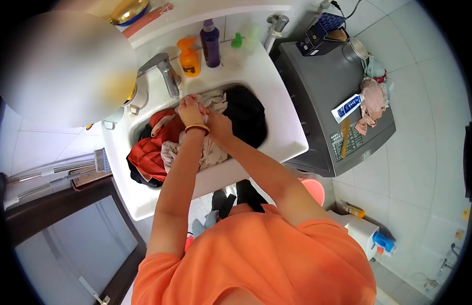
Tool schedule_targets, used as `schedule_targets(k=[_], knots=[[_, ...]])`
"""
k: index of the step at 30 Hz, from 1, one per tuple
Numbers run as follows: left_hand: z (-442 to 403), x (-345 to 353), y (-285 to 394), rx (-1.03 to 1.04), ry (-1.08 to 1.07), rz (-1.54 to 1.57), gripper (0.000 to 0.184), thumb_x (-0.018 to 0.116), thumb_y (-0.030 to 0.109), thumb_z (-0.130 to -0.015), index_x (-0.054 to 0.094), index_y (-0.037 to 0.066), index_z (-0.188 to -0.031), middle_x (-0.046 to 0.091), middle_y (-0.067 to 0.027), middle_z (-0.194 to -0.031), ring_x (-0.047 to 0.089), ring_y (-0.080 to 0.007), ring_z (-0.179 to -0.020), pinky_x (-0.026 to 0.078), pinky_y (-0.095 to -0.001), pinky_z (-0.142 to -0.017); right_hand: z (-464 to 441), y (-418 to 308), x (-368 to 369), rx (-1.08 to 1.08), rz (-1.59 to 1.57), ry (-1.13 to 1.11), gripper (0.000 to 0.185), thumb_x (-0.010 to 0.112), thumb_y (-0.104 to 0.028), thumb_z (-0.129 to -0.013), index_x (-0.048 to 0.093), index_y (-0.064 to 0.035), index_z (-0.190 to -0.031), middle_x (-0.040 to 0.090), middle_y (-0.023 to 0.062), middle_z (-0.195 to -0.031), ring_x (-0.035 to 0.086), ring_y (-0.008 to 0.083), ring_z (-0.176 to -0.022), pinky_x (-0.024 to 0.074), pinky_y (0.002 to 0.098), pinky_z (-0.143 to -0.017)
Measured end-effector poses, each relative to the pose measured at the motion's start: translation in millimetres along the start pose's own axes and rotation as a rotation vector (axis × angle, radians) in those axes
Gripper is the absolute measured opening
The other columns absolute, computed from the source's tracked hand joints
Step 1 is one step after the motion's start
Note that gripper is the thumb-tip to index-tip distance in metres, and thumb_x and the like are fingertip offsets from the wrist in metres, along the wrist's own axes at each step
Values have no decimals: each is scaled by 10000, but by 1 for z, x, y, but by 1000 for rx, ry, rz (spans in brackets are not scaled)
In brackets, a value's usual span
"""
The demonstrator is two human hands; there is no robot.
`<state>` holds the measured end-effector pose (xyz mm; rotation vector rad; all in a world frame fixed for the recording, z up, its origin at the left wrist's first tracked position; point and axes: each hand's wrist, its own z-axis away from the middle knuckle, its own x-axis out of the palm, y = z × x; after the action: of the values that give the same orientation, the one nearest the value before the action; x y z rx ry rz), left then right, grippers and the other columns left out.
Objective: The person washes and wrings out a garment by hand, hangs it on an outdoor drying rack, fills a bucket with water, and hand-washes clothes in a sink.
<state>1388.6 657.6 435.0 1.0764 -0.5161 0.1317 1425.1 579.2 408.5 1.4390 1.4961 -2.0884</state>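
Close together over the sink [290,145], my left hand [190,109] and my right hand [219,125] are both closed on a pale patterned garment [211,154]. A bangle circles my left wrist. Part of the pale cloth bunches between the fists, and the rest lies in the basin below them. To the left is a shiny red garment [157,147], crumpled partly over dark cloth. Black cloth [244,116] fills the basin's right end. The faucet [167,76] stands just behind my left hand.
An orange pump bottle [188,60] and a purple bottle [210,47] stand on the sink's back ledge. On the grey washing machine [317,84] at right lie a toothpaste tube [347,108], pink cloth [372,99] and a metal cup [354,50]. A pink basin [314,192] sits below.
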Motion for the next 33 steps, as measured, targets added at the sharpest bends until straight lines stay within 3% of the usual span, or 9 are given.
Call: schedule_targets(k=[3, 6, 9, 11, 16, 19, 20, 27, 33], knots=[[17, 11, 17, -12, -245, -46, 207, 411, 172, -884, 485, 29, -1014, 401, -24, -510, 382, -118, -417, 370, -276, -415, 12, -5, -17, -24, -380, 47, 328, 663, -174, -614, 544, -17, -876, 589, 185, -681, 601, 299, -658, 477, 377, -577], [37, 14, 34, 12, -550, -161, 232, 390, 106, -875, 507, 62, -1070, 478, -56, -595, 447, -94, -487, 405, -232, -473, 29, -16, -50, 415, -1321, -443, 287, 645, -129, -622, 553, -7, -865, 589, 180, -688, 595, 303, -645, 470, 367, -573], [46, 21, 41, 87, -616, -743, 194, 401, 110, -869, 544, 65, -991, 507, -63, -642, 471, -89, -534, 410, -244, -499, 33, -5, -34, 324, -816, -416, 236, 633, -140, -650, 567, -19, -841, 602, 169, -723, 591, 317, -654, 469, 368, -585], [43, 17, 12, 619, -514, -1043, 169, 418, 121, -860, 562, 57, -920, 536, -79, -667, 493, -130, -529, 412, -278, -511, 33, 16, -5, -168, -256, -74, 284, 618, -227, -697, 570, -7, -869, 606, 173, -739, 590, 342, -722, 468, 406, -603], [63, 20, -3, 80, -553, -713, 195, 446, 188, -867, 551, 27, -899, 550, -89, -855, 538, -190, -720, 436, -302, -657, 52, 46, -3, 137, -148, 36, 427, 672, -283, -639, 568, -35, -971, 616, 161, -831, 589, 331, -795, 467, 372, -688], [22, -27, -6, 1136, -855, -1029, 210, 508, 184, -815, 555, 18, -935, 548, -111, -983, 527, -275, -857, 424, -349, -771, 88, 61, -60, 86, -301, 109, 575, 723, -228, -580, 516, -24, -1076, 588, 181, -957, 570, 294, -892, 445, 352, -765], [38, -37, 25, 472, -768, -1025, 291, 559, 199, -764, 545, 27, -998, 537, -142, -1004, 497, -309, -927, 399, -368, -832, 104, 61, -90, 182, -396, 19, 569, 718, -160, -583, 508, -23, -1094, 589, 125, -954, 556, 235, -888, 435, 327, -781], [22, -155, 51, 584, -823, -2025, 338, 596, 312, -677, 575, 129, -960, 489, -72, -1088, 458, -282, -1005, 363, -468, -845, 276, 150, -184, 870, -398, -147, 619, 690, -29, -586, 431, -38, -1148, 541, 70, -924, 535, 146, -774, 444, 258, -551], [8, -120, 49, 630, -631, -1392, 107, 523, 106, -719, 475, 30, -778, 517, -97, -718, 509, -246, -673, 411, -333, -615, 421, 286, -155, 1360, -478, 93, 708, 667, -87, -651, 284, -77, -1246, 557, 96, -785, 492, 175, -480, 411, 265, -371]])
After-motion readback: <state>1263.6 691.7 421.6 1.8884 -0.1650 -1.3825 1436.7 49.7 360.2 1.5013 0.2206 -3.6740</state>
